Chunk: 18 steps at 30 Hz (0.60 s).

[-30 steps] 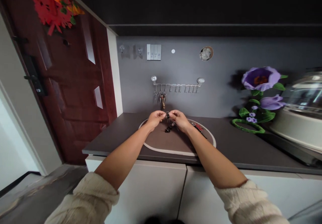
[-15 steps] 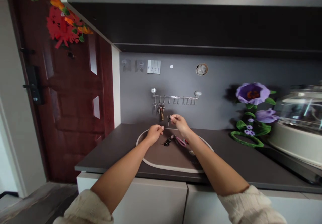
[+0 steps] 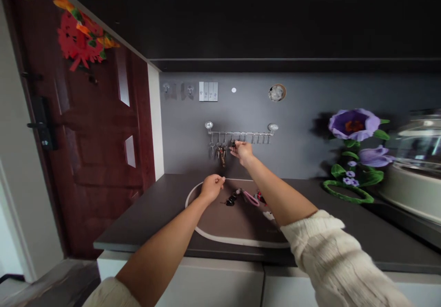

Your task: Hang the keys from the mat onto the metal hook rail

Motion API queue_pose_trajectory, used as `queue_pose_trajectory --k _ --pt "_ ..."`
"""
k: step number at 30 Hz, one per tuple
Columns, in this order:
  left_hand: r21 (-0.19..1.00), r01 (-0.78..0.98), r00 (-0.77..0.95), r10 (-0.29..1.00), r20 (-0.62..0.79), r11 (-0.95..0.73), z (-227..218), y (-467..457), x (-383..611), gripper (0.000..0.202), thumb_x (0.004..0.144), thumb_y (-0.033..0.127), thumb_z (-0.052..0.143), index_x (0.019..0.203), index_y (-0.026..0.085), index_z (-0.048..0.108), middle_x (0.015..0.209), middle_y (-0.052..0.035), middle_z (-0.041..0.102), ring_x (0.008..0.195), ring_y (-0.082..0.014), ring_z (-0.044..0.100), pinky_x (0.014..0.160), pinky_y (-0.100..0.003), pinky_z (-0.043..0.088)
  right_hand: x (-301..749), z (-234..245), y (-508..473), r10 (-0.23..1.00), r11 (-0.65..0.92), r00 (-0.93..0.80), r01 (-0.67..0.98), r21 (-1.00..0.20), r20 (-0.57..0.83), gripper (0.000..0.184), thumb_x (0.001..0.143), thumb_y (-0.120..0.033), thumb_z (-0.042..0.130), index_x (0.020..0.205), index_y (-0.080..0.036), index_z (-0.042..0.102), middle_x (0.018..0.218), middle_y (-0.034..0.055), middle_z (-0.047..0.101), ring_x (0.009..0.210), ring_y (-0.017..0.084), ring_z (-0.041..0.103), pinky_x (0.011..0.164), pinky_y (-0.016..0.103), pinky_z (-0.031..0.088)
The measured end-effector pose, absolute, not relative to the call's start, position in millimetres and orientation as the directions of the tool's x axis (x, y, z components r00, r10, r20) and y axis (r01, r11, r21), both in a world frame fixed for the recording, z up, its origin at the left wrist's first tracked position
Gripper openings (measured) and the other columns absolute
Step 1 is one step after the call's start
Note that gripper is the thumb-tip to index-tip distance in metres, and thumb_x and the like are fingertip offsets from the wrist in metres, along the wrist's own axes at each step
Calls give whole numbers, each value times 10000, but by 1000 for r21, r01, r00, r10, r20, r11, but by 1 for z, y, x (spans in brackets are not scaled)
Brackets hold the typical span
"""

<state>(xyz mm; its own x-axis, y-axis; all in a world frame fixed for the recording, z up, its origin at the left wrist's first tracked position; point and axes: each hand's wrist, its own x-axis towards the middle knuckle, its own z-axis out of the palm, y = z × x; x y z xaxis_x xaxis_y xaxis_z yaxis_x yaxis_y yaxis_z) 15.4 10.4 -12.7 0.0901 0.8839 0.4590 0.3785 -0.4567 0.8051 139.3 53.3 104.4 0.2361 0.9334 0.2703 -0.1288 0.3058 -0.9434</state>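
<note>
while the right hand (image 3: 243, 152) holds keys (image 3: 233, 146), the left hand (image 3: 211, 187) curls lower.

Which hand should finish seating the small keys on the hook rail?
Right, I'd judge: the right hand is up at the hook rail, fingers at the small keys. The left hand is lower, over the mat, with nothing visible in it. Whether the ring has caught a hook is too small to tell.

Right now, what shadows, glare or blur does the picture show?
Head view: the large purple flower casts a dark shadow on the grey wall; head view: pale reflections on the clear dome; head view: fuzzy keys at the right hand.
</note>
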Motion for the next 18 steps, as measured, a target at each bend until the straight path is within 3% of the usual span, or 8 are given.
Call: queue_pose_trajectory --k 7,18 --pt "793 390 88 876 475 -468 -14 13 15 283 725 400 436 600 164 531 545 -12 560 512 -117 492 538 -237 344 132 104 73 921 257 354 -232 -938 165 41 782 -183 429 760 -198 460 639 -6 519 547 73 525 515 224 495" --pt "786 389 96 870 484 -480 -18 19 14 273 731 383 442 637 151 551 557 -16 570 525 -110 498 546 -228 350 134 93 78 931 231 340 -269 -935 132 98 767 -152 436 672 -174 452 575 -31 483 478 51 487 521 235 499"
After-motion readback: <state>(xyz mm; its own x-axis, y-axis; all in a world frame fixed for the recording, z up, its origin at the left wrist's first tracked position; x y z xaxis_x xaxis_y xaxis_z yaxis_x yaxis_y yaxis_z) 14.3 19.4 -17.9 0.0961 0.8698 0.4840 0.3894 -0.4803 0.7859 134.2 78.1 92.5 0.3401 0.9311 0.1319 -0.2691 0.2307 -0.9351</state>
